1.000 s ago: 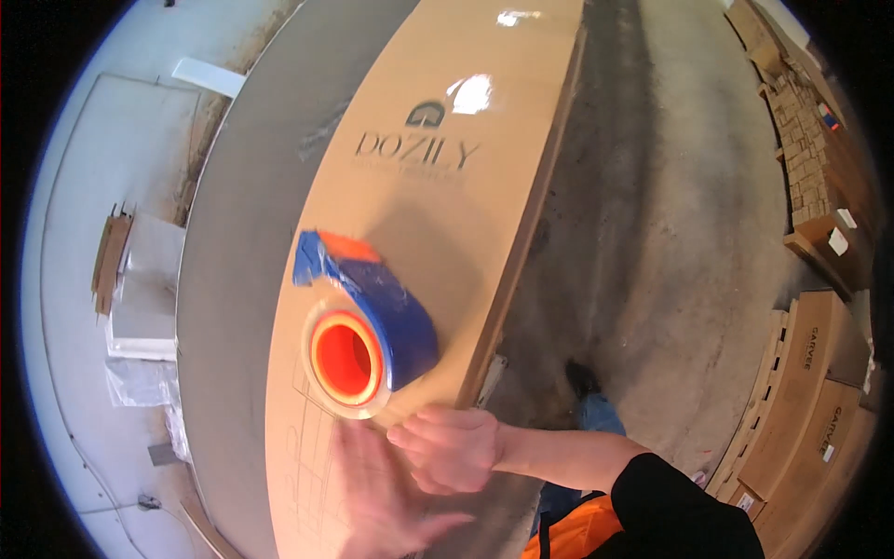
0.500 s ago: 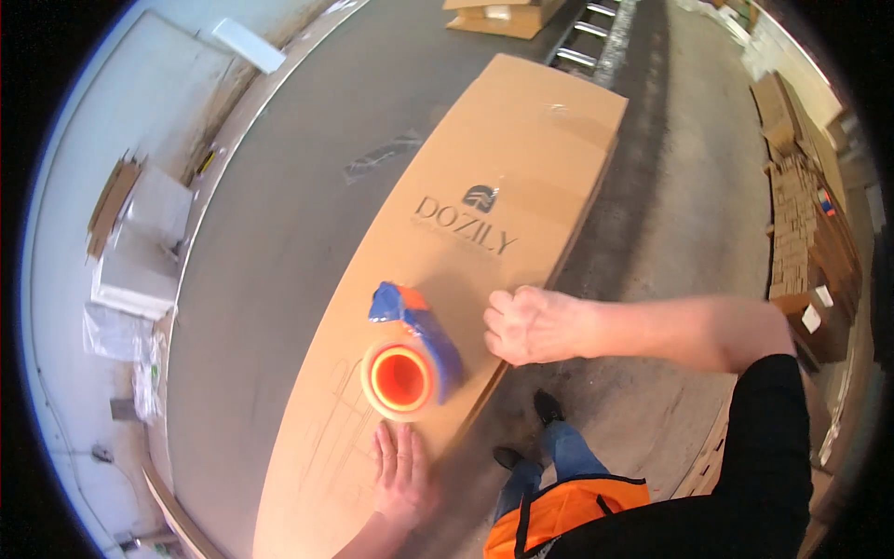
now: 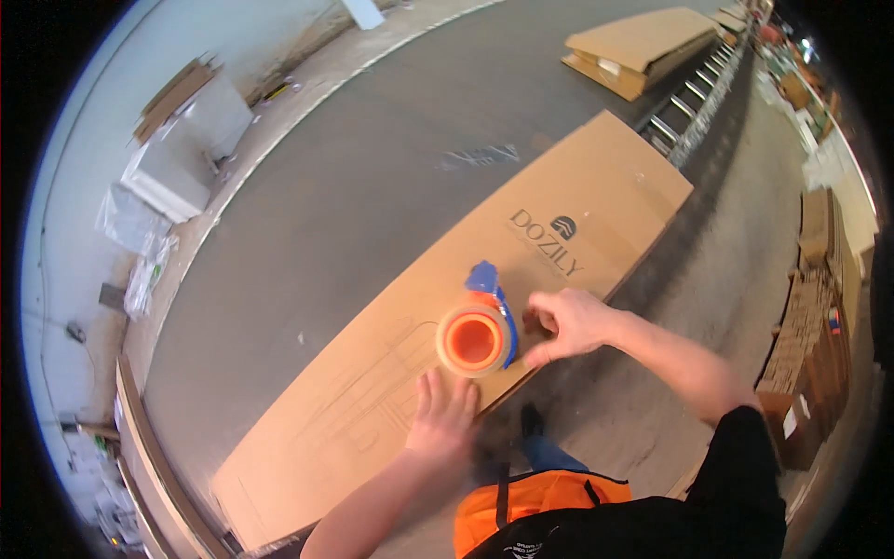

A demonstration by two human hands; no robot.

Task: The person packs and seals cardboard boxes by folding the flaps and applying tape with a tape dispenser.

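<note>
A long, flat cardboard box (image 3: 568, 177) with dark print lies at a slant under both my hands. On its near half sits a tape dispenser (image 3: 508, 321) with a blue and orange frame and a roll of tape around an orange core. My left hand (image 3: 441, 415) lies on the cardboard just below the roll, its fingers spread and holding nothing. Right of the dispenser, my right hand (image 3: 573, 324) is at the box's right edge. Its thumb stands apart from the bent fingers, and I see nothing between them.
Past the box's far end stand another cardboard box (image 3: 643, 47) and a metal track with rungs or rollers (image 3: 687, 104). Stacked flat cardboard (image 3: 805, 326) lines the right side. White wrapped blocks (image 3: 172, 168) stand along the left wall. Clear film (image 3: 480, 156) lies on the grey surface.
My view has turned, so the box and dispenser appear further right. My right hand has gone from a closed fist to parted fingers and thumb, nearer the dispenser. The left hand stays below the roll.
</note>
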